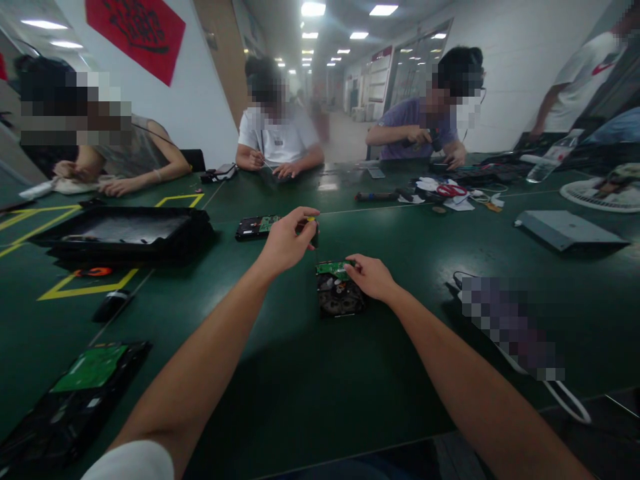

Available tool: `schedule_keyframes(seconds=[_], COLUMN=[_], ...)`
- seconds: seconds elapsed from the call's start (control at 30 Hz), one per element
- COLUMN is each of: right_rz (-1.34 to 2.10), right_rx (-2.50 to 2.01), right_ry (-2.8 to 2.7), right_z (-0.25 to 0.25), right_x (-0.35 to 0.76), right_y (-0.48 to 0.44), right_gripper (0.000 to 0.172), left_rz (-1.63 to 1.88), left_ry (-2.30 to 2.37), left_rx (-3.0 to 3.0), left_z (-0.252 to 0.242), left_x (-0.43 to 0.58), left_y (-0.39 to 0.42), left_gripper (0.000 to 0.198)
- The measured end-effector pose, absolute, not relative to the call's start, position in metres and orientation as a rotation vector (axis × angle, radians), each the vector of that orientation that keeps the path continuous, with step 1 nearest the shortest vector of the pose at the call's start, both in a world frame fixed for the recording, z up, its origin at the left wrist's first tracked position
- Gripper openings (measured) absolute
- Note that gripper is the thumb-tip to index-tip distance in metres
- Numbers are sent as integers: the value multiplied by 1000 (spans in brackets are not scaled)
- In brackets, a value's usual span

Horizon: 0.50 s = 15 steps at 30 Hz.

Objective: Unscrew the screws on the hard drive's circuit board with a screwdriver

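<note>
A hard drive [341, 300] lies on the green table in front of me, its green circuit board [334, 269] facing up along the far end. Fingers of my right hand [373, 277] are closed on the drive's far right edge, by the board. Above and left of the drive, my left hand [290, 239] pinches a slim upright screwdriver [315, 235] with a yellow top. Its lower end points down toward the board's far edge; I cannot tell whether it touches. Just behind my left hand sits a second drive [250, 228], also with a green board.
At the left are a black tray [120, 233], a computer mouse [113, 305] and a larger drive [75, 400]. On the right lie a grey metal box [570, 230] and a pixelated phone-like thing [510, 327]. Several people work across the table [310, 400], near a bottle [555, 157].
</note>
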State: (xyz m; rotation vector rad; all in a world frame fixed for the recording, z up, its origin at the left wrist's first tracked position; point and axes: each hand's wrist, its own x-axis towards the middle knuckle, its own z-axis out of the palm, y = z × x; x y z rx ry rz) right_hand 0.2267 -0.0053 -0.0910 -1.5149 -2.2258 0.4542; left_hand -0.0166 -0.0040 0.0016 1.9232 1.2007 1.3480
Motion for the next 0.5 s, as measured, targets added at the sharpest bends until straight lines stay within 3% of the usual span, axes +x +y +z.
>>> schedule_keyframes(seconds=[0.5], right_rz=[428], right_rx=[-1508], right_ry=[-2234], right_z=[-90], right_x=[226], right_y=[-6], right_gripper=[36], left_rz=[1296], left_ry=[929], left_rx=[1513], left_z=[5], left_x=[-9], left_y=[-8], left_gripper=[17])
